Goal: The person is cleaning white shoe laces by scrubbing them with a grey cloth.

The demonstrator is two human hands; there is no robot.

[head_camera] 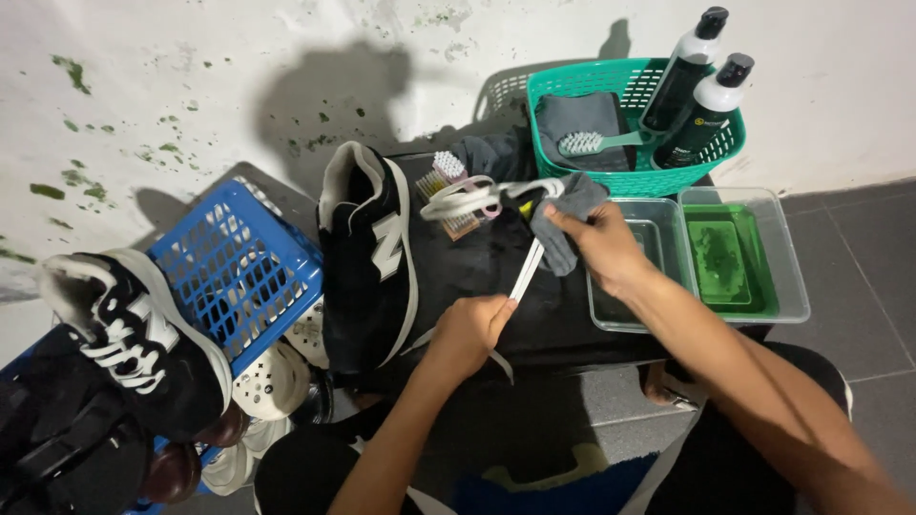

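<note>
At far left we see a laced black sneaker [134,334] beside a blue lattice basket [239,272]. A second, unlaced sneaker [367,257] lies on the black table [563,329]. Our left hand [472,329] pinches the flat white lace [527,272] with closed fingers. The lace runs taut, upward, to our right hand [596,243], whose fingers are closed on a soft grey cloth [565,215] wrapped round it. Right of that sit two clear trays [725,253], one green inside, and a teal basket [634,129] holding a brush [596,143] and two bottles [701,91].
</note>
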